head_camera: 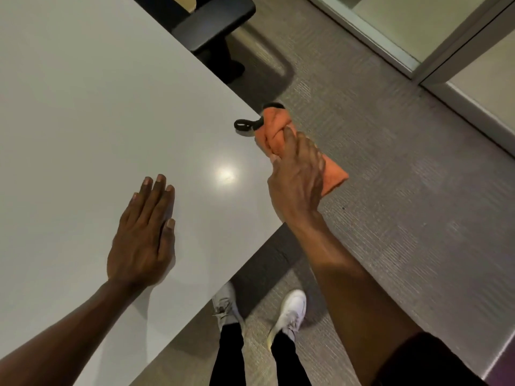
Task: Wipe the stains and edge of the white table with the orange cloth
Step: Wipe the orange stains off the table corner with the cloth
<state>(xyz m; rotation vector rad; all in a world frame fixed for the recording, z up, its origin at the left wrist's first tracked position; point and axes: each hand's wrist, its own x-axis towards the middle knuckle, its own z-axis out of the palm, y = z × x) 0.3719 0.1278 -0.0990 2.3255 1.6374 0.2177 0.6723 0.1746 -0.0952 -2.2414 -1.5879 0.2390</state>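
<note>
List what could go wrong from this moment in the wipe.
1. The orange cloth is bunched in the right hand and hangs mostly past the white table's edge, so it may skim only part of the rim.
2. Its black loop could drag or snag.
3. The left hand, flat on the tabletop, may leave smudges.

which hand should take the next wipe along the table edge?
Right. The right hand already grips the orange cloth at the white table edge near the corner. The left hand lies flat on the tabletop, empty, away from the cloth.
</note>
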